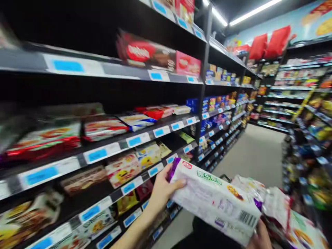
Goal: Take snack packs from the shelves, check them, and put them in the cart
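Observation:
Between my two hands is a long white cookie package (212, 200) with purple ends, a cookie picture and a barcode. My left hand (167, 186) grips its far left end, thumb on top. At the near right end, my right hand (260, 237) holds it from the side and below; most of those fingers are hidden behind the package. Just right of it lie more snack packs, among them a white and red pack (276, 205) and a white one with a cookie picture (303, 230). What supports them is mostly hidden.
On the left runs a tall black shelf with blue-and-white price tags (97, 155). Its levels hold biscuit packs (106, 128) and a dark red box (147, 52). A grey aisle floor (261, 145) leads ahead to stocked shelves (287, 88). Another full shelf (319, 155) stands right.

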The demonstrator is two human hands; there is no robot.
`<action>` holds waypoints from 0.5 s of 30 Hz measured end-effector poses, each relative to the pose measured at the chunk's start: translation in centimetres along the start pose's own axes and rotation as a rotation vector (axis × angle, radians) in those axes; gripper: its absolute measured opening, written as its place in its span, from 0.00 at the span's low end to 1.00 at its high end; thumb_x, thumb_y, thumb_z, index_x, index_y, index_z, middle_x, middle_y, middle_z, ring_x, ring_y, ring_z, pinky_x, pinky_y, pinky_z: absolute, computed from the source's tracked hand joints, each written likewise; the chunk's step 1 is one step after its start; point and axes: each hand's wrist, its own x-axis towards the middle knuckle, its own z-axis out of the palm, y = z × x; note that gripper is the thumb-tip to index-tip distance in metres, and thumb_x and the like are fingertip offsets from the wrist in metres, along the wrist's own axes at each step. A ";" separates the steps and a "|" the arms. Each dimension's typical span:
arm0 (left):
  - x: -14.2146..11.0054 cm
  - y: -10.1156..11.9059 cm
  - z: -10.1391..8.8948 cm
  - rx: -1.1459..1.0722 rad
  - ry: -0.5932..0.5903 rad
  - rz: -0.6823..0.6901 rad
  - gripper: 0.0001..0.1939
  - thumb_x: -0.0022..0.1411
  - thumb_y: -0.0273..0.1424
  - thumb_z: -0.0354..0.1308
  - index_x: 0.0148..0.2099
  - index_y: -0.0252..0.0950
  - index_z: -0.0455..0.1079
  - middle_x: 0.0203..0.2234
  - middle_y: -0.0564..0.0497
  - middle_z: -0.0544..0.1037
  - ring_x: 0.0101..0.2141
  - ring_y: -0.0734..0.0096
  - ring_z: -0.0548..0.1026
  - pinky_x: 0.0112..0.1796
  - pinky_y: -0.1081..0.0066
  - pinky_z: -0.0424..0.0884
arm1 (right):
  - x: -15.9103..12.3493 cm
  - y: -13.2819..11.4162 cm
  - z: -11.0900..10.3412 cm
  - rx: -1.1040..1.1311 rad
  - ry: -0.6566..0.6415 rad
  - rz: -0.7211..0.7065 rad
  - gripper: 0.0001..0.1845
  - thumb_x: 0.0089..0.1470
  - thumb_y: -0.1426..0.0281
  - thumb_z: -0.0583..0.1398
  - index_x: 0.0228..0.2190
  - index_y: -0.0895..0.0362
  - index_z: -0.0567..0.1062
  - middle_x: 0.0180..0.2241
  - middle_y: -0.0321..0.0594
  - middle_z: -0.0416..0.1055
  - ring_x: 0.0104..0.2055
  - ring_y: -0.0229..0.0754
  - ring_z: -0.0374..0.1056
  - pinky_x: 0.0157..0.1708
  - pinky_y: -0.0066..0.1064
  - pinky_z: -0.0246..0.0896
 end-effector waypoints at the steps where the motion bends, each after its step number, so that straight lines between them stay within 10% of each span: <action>1: 0.6 -2.3 1.9 -0.062 -0.093 -0.067 0.30 0.42 0.40 0.66 0.47 0.31 0.64 0.36 0.46 0.74 0.35 0.64 0.73 0.35 0.70 0.70 | -0.1 -0.4 -1.6 0.000 0.054 0.004 0.39 0.40 0.47 0.61 0.52 0.50 0.62 0.40 0.46 0.72 0.42 0.52 0.68 0.39 0.43 0.66; 7: 1.2 -11.8 7.2 -0.090 -0.510 -0.126 0.50 0.41 0.35 0.68 0.63 0.37 0.45 0.57 0.41 0.60 0.55 0.55 0.62 0.54 0.60 0.58 | -2.3 -1.0 -7.7 0.017 0.276 0.072 0.38 0.38 0.54 0.65 0.48 0.55 0.61 0.39 0.46 0.72 0.42 0.50 0.68 0.40 0.40 0.63; 15: 0.6 -18.4 2.6 0.355 -0.581 -0.018 0.34 0.56 0.42 0.55 0.62 0.39 0.53 0.58 0.43 0.58 0.57 0.56 0.59 0.58 0.55 0.51 | -5.5 4.0 -6.5 0.063 0.275 0.069 0.34 0.41 0.56 0.65 0.47 0.55 0.60 0.41 0.45 0.70 0.43 0.48 0.67 0.39 0.37 0.63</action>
